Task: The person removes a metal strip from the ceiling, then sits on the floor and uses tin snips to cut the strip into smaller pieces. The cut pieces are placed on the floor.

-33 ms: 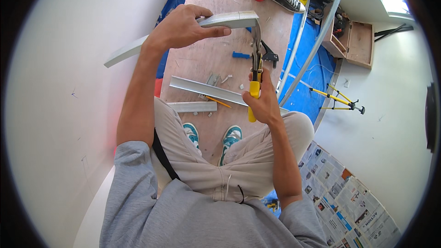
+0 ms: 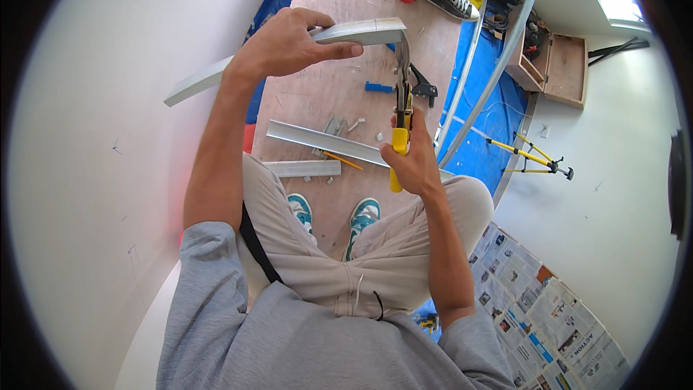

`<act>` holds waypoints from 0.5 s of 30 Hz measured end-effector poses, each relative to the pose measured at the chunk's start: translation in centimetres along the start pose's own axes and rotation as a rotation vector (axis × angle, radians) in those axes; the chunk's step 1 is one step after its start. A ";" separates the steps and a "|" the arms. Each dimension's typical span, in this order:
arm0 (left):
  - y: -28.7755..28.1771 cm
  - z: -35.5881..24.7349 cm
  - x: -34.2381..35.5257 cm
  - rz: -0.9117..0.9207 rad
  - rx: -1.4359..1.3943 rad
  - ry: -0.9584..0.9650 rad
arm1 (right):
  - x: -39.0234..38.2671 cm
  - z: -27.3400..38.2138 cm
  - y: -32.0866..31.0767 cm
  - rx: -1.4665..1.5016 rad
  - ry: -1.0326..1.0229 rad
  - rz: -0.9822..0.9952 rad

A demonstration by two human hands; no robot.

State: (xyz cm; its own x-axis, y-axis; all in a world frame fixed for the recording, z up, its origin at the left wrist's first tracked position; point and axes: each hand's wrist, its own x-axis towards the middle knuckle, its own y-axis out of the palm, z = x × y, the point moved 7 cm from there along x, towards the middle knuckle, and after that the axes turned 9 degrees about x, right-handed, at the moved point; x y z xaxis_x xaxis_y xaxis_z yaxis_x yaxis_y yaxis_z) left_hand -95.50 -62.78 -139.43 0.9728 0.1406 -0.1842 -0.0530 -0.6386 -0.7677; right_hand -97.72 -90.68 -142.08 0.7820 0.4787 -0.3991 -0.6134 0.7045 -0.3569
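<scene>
My left hand point(image 2: 289, 45) is raised and grips a pale grey metal channel piece point(image 2: 364, 31) that runs from lower left to upper right. My right hand point(image 2: 413, 164) is closed around the yellow handles of metal snips point(image 2: 401, 105), held upright. The jaws of the snips meet the right end of the channel piece. Below the hands are my beige trousers and teal shoes on a plywood floor.
On the floor lie a long metal channel point(image 2: 325, 143), a short offcut point(image 2: 303, 168), a pencil point(image 2: 343, 161), a blue tool point(image 2: 379, 87) and a black hand tool point(image 2: 424, 89). Another person's shoe point(image 2: 455, 3), curved metal tracks point(image 2: 498, 72), a yellow tripod point(image 2: 530, 155), newspapers point(image 2: 548, 318).
</scene>
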 end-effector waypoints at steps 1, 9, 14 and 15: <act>0.0 0.0 0.1 0.002 -0.003 0.003 | 0.0 0.1 -0.1 -0.013 -0.007 -0.014; 0.6 0.7 0.7 0.031 0.034 -0.015 | 0.0 0.0 -0.3 0.019 0.003 -0.017; 0.9 0.8 0.6 0.025 0.061 -0.015 | 0.1 -0.6 0.5 -0.020 0.039 0.006; 0.9 0.8 0.7 0.030 0.064 -0.009 | 0.1 -0.5 0.6 0.008 0.032 0.012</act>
State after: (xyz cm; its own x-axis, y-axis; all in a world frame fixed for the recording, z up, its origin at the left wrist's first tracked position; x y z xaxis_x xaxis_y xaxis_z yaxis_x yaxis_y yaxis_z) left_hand -95.08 -62.64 -140.77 0.9685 0.1288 -0.2129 -0.0968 -0.5930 -0.7994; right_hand -98.07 -90.46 -142.82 0.7706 0.4706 -0.4298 -0.6218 0.7031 -0.3449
